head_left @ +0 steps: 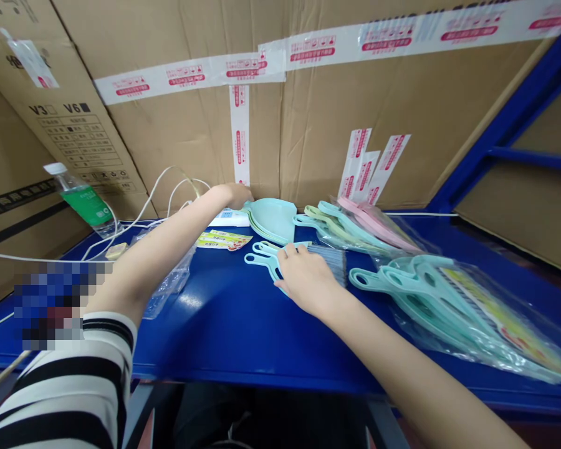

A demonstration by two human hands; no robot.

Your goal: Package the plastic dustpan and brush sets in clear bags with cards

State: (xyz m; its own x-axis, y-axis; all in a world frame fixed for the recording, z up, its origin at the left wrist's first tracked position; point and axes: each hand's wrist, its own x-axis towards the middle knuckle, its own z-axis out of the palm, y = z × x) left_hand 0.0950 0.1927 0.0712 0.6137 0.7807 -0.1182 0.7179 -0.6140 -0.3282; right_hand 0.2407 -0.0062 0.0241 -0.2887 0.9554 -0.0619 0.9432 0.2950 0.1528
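Note:
My left hand [237,194] reaches to the back of the table, closed at the handle end of a small stack of light-blue and green dustpans [273,218]; the handles themselves are mostly hidden behind it. In front of that stack, my right hand [303,274] is wrapped over a few light-blue hand brushes [268,259], whose looped handles point left. Their grey bristles [331,262] stick out on the right side of the hand. Yellow printed cards [224,239] lie left of the dustpans.
Bagged dustpan sets in blue, green and pink [355,224] lie at the back right; more bagged light-blue sets [439,305] are nearer. Clear plastic bags [168,287] lie under my left arm. A water bottle [81,199] and white cables [154,187] are at left. Cardboard [182,137] walls the back.

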